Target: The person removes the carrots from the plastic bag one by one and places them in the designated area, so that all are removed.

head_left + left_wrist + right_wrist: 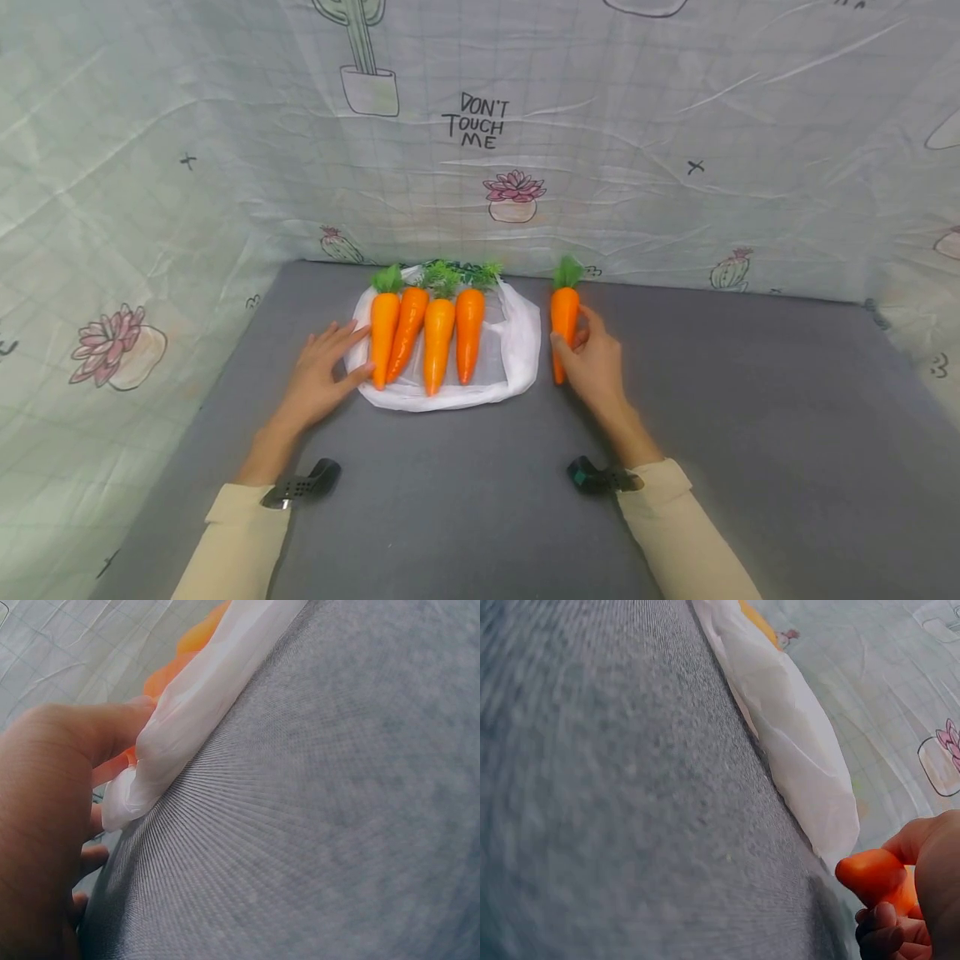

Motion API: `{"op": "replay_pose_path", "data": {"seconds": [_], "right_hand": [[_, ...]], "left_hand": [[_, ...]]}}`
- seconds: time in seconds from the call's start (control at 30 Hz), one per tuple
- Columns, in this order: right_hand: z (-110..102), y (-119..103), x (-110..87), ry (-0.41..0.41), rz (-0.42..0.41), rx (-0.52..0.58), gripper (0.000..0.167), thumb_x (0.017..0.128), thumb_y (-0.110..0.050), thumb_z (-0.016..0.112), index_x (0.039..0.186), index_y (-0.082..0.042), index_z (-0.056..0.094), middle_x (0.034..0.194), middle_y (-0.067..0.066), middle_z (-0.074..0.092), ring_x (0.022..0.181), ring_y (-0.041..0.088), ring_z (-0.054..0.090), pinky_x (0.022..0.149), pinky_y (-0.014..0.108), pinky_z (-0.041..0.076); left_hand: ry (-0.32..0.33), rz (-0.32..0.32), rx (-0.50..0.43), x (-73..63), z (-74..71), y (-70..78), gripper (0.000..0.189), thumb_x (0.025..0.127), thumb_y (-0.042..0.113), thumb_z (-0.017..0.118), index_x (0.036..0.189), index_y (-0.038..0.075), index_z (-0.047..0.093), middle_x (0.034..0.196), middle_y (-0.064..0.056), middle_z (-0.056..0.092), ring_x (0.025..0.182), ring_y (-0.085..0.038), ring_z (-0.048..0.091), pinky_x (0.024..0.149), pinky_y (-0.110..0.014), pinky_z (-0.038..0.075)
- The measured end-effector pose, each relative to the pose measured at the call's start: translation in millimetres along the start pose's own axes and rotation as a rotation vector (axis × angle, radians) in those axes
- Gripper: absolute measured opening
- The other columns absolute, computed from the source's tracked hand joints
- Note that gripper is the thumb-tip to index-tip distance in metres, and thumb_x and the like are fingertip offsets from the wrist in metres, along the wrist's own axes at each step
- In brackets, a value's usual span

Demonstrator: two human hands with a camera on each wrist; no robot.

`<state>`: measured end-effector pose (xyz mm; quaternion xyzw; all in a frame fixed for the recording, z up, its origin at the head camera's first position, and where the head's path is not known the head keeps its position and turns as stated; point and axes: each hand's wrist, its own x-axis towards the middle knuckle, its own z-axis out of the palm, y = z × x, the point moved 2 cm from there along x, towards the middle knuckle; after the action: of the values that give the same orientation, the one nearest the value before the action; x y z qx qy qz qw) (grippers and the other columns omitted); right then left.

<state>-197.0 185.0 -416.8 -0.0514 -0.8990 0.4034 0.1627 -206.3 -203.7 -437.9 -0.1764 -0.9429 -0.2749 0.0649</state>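
Several orange carrots with green tops lie side by side on a white plastic bag point(522, 350), tips toward the person. My left hand point(318, 375) is at the bag's left edge, fingers spread, the thumb and a fingertip right at the leftmost carrot point(384, 325). In the left wrist view its thumb reaches over the bag's rolled rim point(180, 712). Right of the bag, my right hand point(600, 367) grips another carrot point(565, 312) between thumb and fingers, green top pointing away. The tip of this held carrot point(874, 871) shows in the right wrist view, close by the bag's rim.
The bag sits near the back of a grey table point(450, 500). A pale printed cloth point(600, 125) hangs behind the table and along its sides. Black wrist devices point(303, 483) are strapped over both sleeves' cuffs.
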Motion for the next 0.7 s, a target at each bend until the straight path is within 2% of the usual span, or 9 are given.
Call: {"op": "replay_pose_path", "data": {"seconds": [0.13,0.7], "right_hand": [[3.2,1.9,-1.7,-0.015,-0.024,0.008,0.06,0.086,-0.023,0.07,0.136,0.0,0.046,0.079,0.011,0.056,0.064,0.023,0.054,0.057,0.032,0.045],[7.9,6.0,-2.8,-0.032,-0.006,-0.025,0.059,0.086,-0.028,0.069,0.135,-0.002,0.047,0.079,0.01,0.057,0.067,0.024,0.054,0.061,0.032,0.044]], "left_hand": [[0.003,0.009,-0.014,-0.3,-1.2,0.7,0.062,0.089,0.041,0.062,0.141,0.011,0.047,0.147,-0.018,0.039,0.138,-0.042,0.023,0.111,-0.06,0.007],[-0.018,-0.014,0.003,-0.5,-1.3,2.7,0.064,0.09,0.043,0.061,0.142,0.01,0.046,0.148,-0.018,0.037,0.139,-0.042,0.022,0.111,-0.059,0.006]]}}
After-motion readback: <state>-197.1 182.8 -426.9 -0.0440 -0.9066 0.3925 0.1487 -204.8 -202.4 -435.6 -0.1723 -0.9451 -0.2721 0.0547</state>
